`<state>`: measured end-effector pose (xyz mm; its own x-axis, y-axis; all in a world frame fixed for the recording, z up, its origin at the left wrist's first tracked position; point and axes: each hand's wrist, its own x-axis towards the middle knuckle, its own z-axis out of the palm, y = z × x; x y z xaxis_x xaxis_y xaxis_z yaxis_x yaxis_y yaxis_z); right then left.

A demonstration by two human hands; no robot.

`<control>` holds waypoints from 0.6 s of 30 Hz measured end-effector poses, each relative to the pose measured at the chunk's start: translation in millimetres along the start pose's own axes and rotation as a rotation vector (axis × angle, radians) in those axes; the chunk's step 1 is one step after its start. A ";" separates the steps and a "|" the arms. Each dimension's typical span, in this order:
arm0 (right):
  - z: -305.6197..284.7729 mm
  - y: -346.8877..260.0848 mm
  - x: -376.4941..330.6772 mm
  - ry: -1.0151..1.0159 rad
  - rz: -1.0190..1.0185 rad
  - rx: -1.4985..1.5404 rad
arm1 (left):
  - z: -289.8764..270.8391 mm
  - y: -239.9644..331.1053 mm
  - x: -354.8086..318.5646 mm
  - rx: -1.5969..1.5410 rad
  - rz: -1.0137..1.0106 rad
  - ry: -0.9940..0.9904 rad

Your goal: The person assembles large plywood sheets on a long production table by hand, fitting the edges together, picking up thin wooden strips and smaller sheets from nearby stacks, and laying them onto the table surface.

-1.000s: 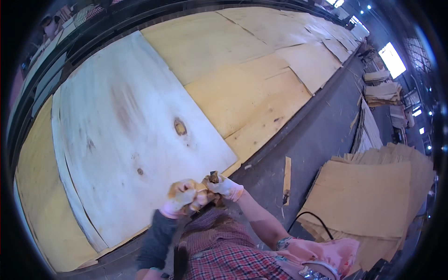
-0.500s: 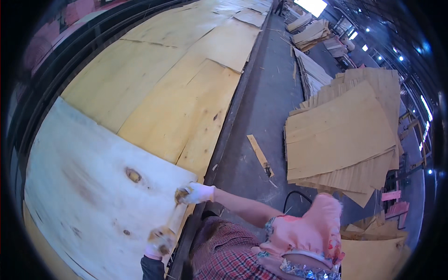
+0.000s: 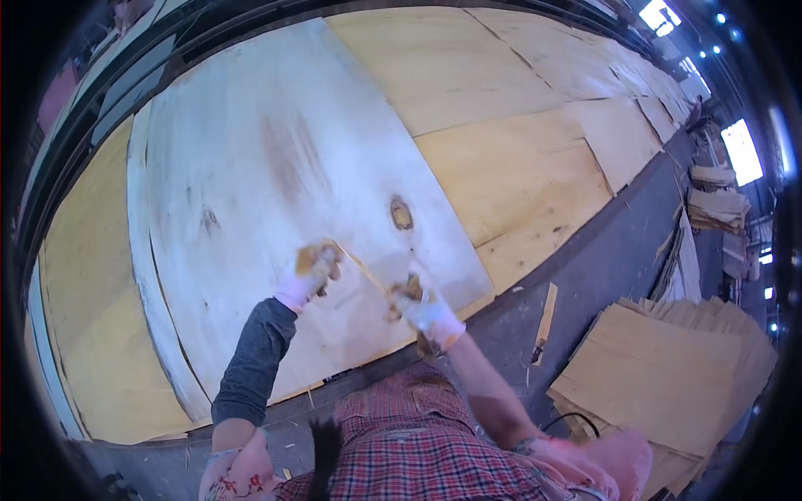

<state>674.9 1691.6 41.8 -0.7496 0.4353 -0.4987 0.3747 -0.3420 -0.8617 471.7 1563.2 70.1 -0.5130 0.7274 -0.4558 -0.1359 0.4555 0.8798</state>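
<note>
My left grip (image 3: 316, 265), in a white glove with brown stains, is pinched on one end of a thin straight yellow-brown strip (image 3: 361, 267). My right grip (image 3: 424, 307), in the same kind of glove, is a bit blurry, but its fingers look curled on the other end. I think two hands keep the strip from flopping about. It is between my gloves, over the near part of a big flat whitish wood sheet (image 3: 267, 192); I cannot tell if it touches the sheet. That sheet has a dark oval knot (image 3: 402, 213) and lies flat, so I can likely see all its marks. Beside it, on the right, are thin flat yellow wood sheets (image 3: 510, 188). Farther right is a messy pile of tan wood sheets (image 3: 652, 371), maybe put there so I can reach it. A narrow wood scrap (image 3: 545, 321) lies on the gray floor (image 3: 601, 250).
</note>
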 end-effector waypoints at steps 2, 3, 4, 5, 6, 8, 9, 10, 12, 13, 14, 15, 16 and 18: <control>-3.0 16.1 3.2 0.035 0.113 0.040 | 6.6 2.8 -4.2 0.064 0.004 -0.151; -5.2 25.2 -2.7 0.086 0.249 0.096 | 13.9 1.8 -10.4 0.132 -0.013 -0.324; -4.0 32.3 -7.6 0.095 0.260 0.094 | 17.1 -9.1 -6.2 0.086 0.028 -0.298; -2.9 33.0 -3.7 0.059 0.218 0.029 | 14.5 -15.8 -1.2 0.085 0.033 -0.297; -5.5 33.5 3.6 0.031 0.174 -0.036 | 16.0 -24.5 4.6 0.119 0.037 -0.243; -11.8 31.4 20.3 0.043 -0.027 -0.415 | 21.7 -42.2 15.6 0.147 0.054 -0.201; -17.0 26.1 22.7 0.044 -0.238 -0.783 | 24.3 -46.1 14.5 0.425 0.423 -0.174; -28.9 18.5 22.6 0.183 -0.386 -1.284 | 29.1 -49.8 13.3 0.699 0.793 -0.135; -42.6 23.3 61.3 -0.117 -0.520 -1.538 | 63.9 -63.2 10.0 0.880 0.732 -0.307; -41.7 22.2 81.7 -0.433 -0.650 -1.762 | 75.1 -72.7 12.2 1.064 0.658 -0.488; -21.7 1.2 79.9 -0.378 -0.478 -1.908 | 67.6 -96.2 18.1 1.267 0.605 -0.340; -20.5 7.3 76.3 -0.357 -0.460 -1.916 | 61.4 -78.3 20.2 1.264 0.630 -0.348; -17.6 24.8 65.2 -0.164 -0.498 -1.705 | 52.3 -57.8 22.8 0.606 0.321 -0.139; -9.9 63.9 36.0 0.200 -0.563 -1.255 | 57.6 -17.2 33.6 -0.200 0.030 0.108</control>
<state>677.3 1693.6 -32.2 -0.9116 0.4102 0.0268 0.3658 0.8392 -0.4024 505.6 1609.4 31.9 -0.6058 0.6750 -0.4211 -0.2787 0.3156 0.9070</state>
